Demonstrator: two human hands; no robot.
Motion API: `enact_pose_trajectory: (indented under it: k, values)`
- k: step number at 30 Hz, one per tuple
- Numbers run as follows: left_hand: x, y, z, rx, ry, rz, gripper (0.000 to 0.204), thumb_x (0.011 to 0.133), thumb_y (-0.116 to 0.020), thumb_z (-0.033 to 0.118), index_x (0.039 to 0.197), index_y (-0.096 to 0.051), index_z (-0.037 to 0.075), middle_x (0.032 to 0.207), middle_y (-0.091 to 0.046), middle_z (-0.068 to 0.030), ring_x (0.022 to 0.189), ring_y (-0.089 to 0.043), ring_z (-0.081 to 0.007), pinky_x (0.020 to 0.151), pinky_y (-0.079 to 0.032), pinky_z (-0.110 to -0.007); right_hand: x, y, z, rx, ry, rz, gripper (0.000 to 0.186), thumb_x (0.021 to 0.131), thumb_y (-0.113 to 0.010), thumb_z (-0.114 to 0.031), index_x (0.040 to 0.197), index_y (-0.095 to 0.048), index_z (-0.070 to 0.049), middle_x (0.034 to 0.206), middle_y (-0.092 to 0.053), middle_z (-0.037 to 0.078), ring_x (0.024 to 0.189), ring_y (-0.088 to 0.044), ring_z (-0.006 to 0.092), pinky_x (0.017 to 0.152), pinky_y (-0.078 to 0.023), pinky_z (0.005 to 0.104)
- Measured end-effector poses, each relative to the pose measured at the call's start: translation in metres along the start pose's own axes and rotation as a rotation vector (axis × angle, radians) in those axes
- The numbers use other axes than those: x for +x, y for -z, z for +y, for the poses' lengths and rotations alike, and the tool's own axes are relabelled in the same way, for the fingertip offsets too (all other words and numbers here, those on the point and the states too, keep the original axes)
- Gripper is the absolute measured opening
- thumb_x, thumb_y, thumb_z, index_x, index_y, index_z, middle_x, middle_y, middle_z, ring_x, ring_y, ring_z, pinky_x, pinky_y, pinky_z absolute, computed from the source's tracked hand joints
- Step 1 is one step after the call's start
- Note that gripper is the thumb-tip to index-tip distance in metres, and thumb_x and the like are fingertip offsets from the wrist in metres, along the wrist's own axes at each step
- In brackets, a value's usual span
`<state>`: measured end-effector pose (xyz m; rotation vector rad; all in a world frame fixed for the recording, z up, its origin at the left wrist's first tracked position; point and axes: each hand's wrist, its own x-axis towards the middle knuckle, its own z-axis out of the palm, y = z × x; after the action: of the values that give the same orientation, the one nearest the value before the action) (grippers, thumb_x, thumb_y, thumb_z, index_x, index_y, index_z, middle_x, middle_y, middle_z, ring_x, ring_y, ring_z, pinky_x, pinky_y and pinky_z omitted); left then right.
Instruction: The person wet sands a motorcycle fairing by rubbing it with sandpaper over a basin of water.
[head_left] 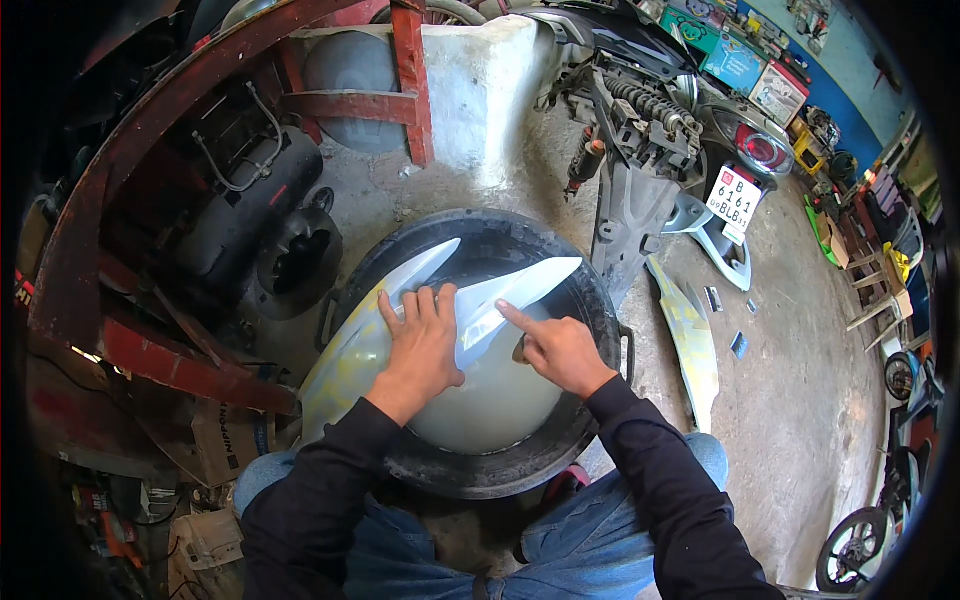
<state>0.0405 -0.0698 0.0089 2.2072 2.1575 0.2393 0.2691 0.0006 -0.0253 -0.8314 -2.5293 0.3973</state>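
Observation:
A pale grey motorcycle body panel (488,312) with two pointed ends and yellowish patches rests slantwise across a round black tub (490,478). Cloudy water (490,405) fills the tub's bottom. My left hand (425,345) lies on the panel with its fingers spread, pressing where the two points part. Over the right-hand point, my right hand (565,352) has its index finger stretched out, its tip touching the panel surface. The other fingers of that hand are curled under, and I see nothing held in them.
A similar panel (685,335) lies on the concrete floor to the right, near small blue pieces (739,345). A partly stripped motorcycle (640,130) stands beyond the tub. At left are a red wooden frame (180,365) and a black tank (245,190).

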Motion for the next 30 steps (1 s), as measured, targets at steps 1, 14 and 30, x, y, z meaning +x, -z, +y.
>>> enact_pose_trajectory:
  k: [1,14,30]
  values:
    - [0.0,0.0,0.001,0.001,0.007,0.024,0.121,0.044,-0.101,0.025,0.145,-0.037,0.002,0.13,-0.049,-0.0177,0.128,-0.048,-0.0393,0.116,-0.017,-0.077,-0.001,0.001,0.002,-0.04,-0.037,0.026,0.078,0.084,-0.064,-0.009,0.158,-0.045,-0.022,0.069,-0.068,0.014,0.061,-0.068,0.0345,0.064,-0.055,0.0462]
    - [0.001,-0.009,0.001,0.034,0.027,0.048,0.123,0.045,-0.1,0.027,0.147,-0.037,0.002,0.128,-0.047,-0.0166,0.128,-0.045,-0.0382,0.115,-0.018,-0.077,-0.004,-0.006,0.005,-0.07,0.07,0.068,0.074,0.083,-0.068,-0.011,0.154,-0.051,-0.024,0.073,-0.07,0.007,0.063,-0.067,0.0291,0.066,-0.054,0.042]
    - [0.001,-0.013,0.005,0.07,0.035,0.074,0.12,0.047,-0.102,0.029,0.146,-0.039,0.005,0.129,-0.049,-0.0158,0.129,-0.045,-0.038,0.116,-0.018,-0.076,-0.002,-0.008,0.011,-0.015,0.025,0.138,0.063,0.085,-0.066,-0.01,0.148,-0.059,-0.018,0.073,-0.067,0.01,0.063,-0.065,0.0298,0.069,-0.053,0.0426]
